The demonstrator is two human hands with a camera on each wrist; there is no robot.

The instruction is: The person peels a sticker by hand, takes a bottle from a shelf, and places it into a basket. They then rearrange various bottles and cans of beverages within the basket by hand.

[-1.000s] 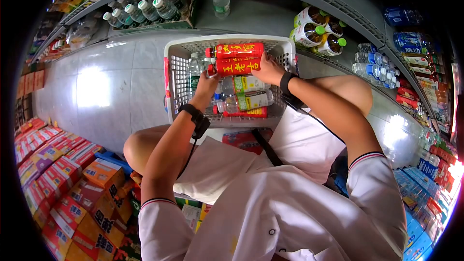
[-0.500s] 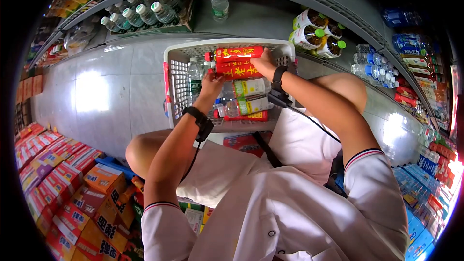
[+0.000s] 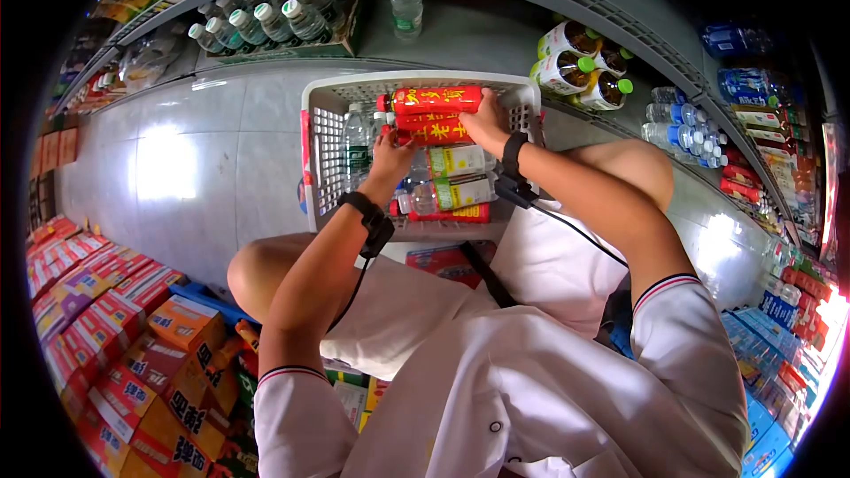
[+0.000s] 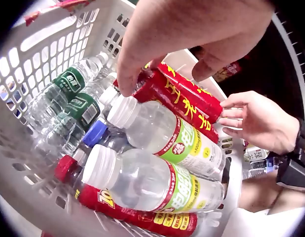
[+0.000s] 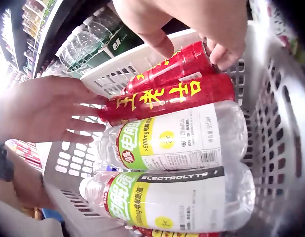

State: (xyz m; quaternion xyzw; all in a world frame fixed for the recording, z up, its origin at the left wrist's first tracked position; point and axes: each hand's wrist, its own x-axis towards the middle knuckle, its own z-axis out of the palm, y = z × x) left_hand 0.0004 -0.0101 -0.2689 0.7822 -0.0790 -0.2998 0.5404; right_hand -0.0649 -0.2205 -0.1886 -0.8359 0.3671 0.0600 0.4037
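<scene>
A light grey basket (image 3: pixel 312 124) holds several bottles. Two red bottles lie side by side at its far side, the farther one (image 3: pixel 438 99) and the nearer one (image 3: pixel 434 129). My right hand (image 3: pixel 487 124) pinches the base end of the farther red bottle, seen also in the right wrist view (image 5: pixel 197 24). At the cap end of the nearer red bottle, my left hand (image 3: pixel 390 161) touches it with fingers lightly bent. Clear bottles with green and yellow labels (image 4: pixel 164 133) lie beside them. Green-labelled water bottles (image 4: pixel 68 84) stand along the basket's left side.
Beyond the basket, a shelf holds a lone clear bottle (image 3: pixel 406 9), a carton of water bottles (image 3: pixel 274 25) and a pack of green-capped bottles (image 3: pixel 567 66). Stacked boxes (image 3: pixel 133 372) stand at the lower left. Tiled floor (image 3: pixel 212 142) lies left of the basket.
My right hand has shifted slightly left along the red bottles' base ends. My left hand has moved slightly down and toward the right, its fingers staying near the caps.
</scene>
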